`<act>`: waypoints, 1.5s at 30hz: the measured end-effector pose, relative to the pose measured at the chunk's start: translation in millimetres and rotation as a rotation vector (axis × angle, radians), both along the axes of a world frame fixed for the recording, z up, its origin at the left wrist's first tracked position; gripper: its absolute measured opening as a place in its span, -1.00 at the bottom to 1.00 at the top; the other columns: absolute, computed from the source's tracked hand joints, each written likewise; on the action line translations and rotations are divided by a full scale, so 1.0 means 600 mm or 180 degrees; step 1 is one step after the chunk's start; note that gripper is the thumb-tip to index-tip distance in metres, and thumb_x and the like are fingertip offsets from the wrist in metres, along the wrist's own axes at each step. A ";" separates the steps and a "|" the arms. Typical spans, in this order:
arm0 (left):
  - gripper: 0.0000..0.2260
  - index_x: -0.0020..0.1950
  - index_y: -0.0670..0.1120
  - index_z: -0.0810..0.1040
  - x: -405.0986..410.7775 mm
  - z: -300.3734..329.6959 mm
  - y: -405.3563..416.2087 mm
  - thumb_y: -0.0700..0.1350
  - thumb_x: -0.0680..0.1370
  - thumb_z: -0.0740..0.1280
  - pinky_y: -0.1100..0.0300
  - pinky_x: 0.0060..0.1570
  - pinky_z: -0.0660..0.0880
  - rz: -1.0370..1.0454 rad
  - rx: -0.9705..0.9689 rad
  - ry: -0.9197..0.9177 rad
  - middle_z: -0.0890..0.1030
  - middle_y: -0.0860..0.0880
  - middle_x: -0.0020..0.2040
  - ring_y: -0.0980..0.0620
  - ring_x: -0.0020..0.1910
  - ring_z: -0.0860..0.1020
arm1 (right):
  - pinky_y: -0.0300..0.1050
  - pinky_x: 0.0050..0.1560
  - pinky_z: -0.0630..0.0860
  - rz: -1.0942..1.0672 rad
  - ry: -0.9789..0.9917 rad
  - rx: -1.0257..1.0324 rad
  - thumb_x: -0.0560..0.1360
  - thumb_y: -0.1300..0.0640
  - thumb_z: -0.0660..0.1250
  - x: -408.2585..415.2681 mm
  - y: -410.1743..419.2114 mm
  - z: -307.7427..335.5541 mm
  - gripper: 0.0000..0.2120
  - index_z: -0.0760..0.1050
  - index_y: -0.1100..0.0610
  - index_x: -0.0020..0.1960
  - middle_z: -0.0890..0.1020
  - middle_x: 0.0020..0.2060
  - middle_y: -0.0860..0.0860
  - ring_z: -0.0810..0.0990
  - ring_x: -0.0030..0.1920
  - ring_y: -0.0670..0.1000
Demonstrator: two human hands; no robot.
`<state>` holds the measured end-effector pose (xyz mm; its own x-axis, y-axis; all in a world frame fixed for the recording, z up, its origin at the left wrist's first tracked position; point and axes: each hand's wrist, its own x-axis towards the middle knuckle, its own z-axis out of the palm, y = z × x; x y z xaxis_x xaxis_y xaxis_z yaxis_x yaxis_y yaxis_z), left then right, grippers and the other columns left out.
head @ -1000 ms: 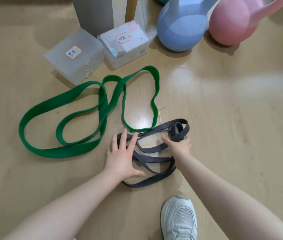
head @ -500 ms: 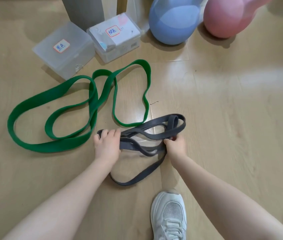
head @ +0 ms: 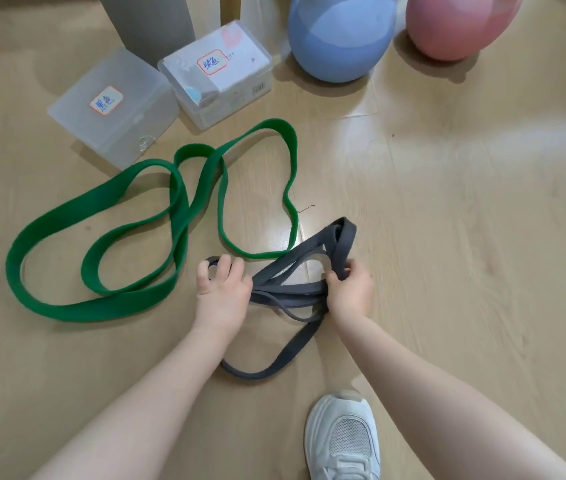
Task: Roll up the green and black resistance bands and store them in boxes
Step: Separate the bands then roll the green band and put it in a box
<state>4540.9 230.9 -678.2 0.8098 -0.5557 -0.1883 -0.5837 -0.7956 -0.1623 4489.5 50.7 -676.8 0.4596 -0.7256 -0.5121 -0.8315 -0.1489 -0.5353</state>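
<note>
Both hands are gripping the black band (head: 295,268) down on the floor (head: 465,237), left hand (head: 222,289) on one bunched end, right hand (head: 352,289) on the other. Green band (head: 101,299) sprawls loose at 10 o'clock, and the two lidded boxes (head: 115,109) sit past it around 11.

green band (head: 108,220): sprawled flat | black band (head: 295,268): bunched, held | boxes (head: 112,109): closed

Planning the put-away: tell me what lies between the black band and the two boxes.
The green band sprawls across the floor between the black band, held by the left hand and right hand, and both lidded boxes. It lies flat, so lifting over it should work. Both lids are shut.
</note>
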 end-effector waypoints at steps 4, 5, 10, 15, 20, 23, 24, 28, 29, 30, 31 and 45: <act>-0.72 -0.42 -0.03 0.60 0.002 0.008 -0.007 -0.17 -0.08 0.53 0.08 0.04 0.15 -0.0126 0.0334 0.0228 0.58 -0.01 -0.25 -0.10 0.13 0.39 | -0.09 -0.26 0.33 0.1104 0.0300 -0.0737 0.55 0.07 0.20 -0.012 -0.007 0.001 -0.85 0.41 0.15 0.03 0.47 -0.01 0.05 0.39 -0.19 0.05; -0.73 -0.25 -0.01 0.64 0.007 0.011 -0.003 -0.09 0.09 0.54 0.01 0.18 0.10 -0.0052 0.0445 0.0325 0.59 -0.02 -0.07 -0.13 0.27 0.36 | -0.10 -0.25 0.29 0.1289 0.0342 -0.0794 0.56 0.06 0.18 -0.011 -0.005 0.002 -0.82 0.39 0.16 0.06 0.45 0.02 0.05 0.38 -0.19 0.05; -0.65 0.21 -0.09 0.32 0.006 0.012 0.026 0.04 0.52 0.28 0.02 0.08 0.37 0.0901 0.0266 0.1186 0.36 -0.13 0.20 -0.17 0.20 0.34 | -0.09 -0.24 0.33 0.1417 0.0387 -0.0534 0.58 0.09 0.15 -0.005 0.022 -0.003 -0.72 0.29 0.19 0.23 0.37 0.17 0.09 0.43 -0.14 0.08; -0.67 0.16 -0.09 0.33 0.007 0.005 0.041 -0.04 0.48 0.34 0.07 -0.13 0.46 0.1594 -0.0680 0.1859 0.48 -0.10 0.08 -0.11 0.05 0.46 | -0.01 -0.15 0.46 0.1146 0.0342 -0.0297 0.55 0.17 0.18 0.001 0.024 -0.008 -0.71 0.29 0.14 0.25 0.39 0.14 0.10 0.43 -0.15 0.07; -0.64 0.19 0.00 0.37 -0.007 0.019 0.023 -0.16 0.44 0.39 0.17 -0.07 0.49 0.2284 -0.2088 0.2768 0.57 0.02 0.01 0.04 -0.09 0.55 | 0.01 0.05 0.47 0.0249 -0.0381 0.0146 0.50 0.27 0.19 0.009 0.002 0.008 -0.69 0.40 0.05 0.21 0.49 0.03 0.05 0.48 0.03 0.07; -0.57 0.23 0.01 0.37 -0.011 0.048 -0.045 -0.15 0.42 0.42 0.27 -0.07 0.42 0.2182 -0.2537 0.3297 0.56 0.05 0.05 0.06 -0.01 0.55 | -0.09 0.08 0.42 0.0023 -0.0535 -0.0015 0.51 0.26 0.22 0.019 -0.066 0.047 -0.68 0.46 0.06 0.24 0.43 0.01 0.01 0.47 0.01 0.03; -0.58 0.23 0.01 0.38 -0.011 0.060 -0.077 -0.16 0.43 0.41 0.29 -0.08 0.44 0.2095 -0.2663 0.3427 0.57 0.04 0.06 0.06 0.00 0.56 | -0.05 0.11 0.44 0.0001 -0.0535 -0.0098 0.51 0.25 0.22 0.023 -0.096 0.061 -0.68 0.48 0.07 0.23 0.42 0.00 0.02 0.49 0.02 0.06; -0.65 0.19 0.02 0.42 0.008 0.115 -0.227 -0.20 0.44 0.34 0.29 -0.19 0.44 0.1913 -0.3157 0.3509 0.60 0.01 0.01 0.03 -0.06 0.57 | -0.07 0.07 0.42 -0.0096 -0.0670 -0.0556 0.51 0.25 0.21 0.049 -0.218 0.125 -0.66 0.50 0.03 0.23 0.40 0.00 0.04 0.49 -0.05 0.06; -0.65 0.19 0.05 0.42 0.017 0.128 -0.264 -0.19 0.44 0.33 0.24 -0.22 0.46 0.2005 -0.3255 0.3470 0.60 0.02 -0.01 0.00 -0.09 0.58 | -0.13 0.01 0.38 -0.0102 -0.0742 -0.0676 0.51 0.25 0.20 0.056 -0.249 0.141 -0.67 0.50 0.01 0.22 0.40 0.01 0.04 0.47 -0.08 0.04; -0.65 0.17 0.10 0.42 0.027 0.138 -0.298 -0.17 0.43 0.32 0.18 -0.24 0.48 0.2097 -0.3324 0.3436 0.60 0.05 -0.05 -0.04 -0.13 0.60 | -0.15 -0.04 0.34 -0.0100 -0.0813 -0.0799 0.52 0.24 0.20 0.065 -0.280 0.157 -0.69 0.50 0.01 0.20 0.41 0.00 0.05 0.45 -0.10 0.03; -0.66 0.15 0.14 0.41 0.037 0.144 -0.330 -0.14 0.42 0.32 0.12 -0.26 0.49 0.2158 -0.3361 0.3438 0.60 0.08 -0.08 -0.06 -0.16 0.61 | -0.15 -0.07 0.33 -0.0107 -0.0867 -0.0923 0.52 0.22 0.19 0.075 -0.310 0.170 -0.71 0.50 0.02 0.19 0.41 0.00 0.05 0.43 -0.11 0.02; -0.57 0.42 -0.10 0.29 0.064 0.056 -0.276 -0.20 0.55 0.24 0.59 0.15 0.13 0.1468 -0.2380 0.3005 0.33 -0.02 0.41 0.18 0.31 0.34 | 0.05 0.31 0.25 0.1714 -0.0325 -0.1298 0.52 0.16 0.22 0.080 -0.201 0.041 -0.69 0.42 0.18 0.26 0.41 0.31 0.11 0.34 0.31 0.16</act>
<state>4579.5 65.4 -644.5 0.6785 -0.4801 -0.5560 0.1236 -0.6715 0.7306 4537.5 -70.1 -652.0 0.8421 -0.5079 -0.1812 -0.5332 -0.7341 -0.4204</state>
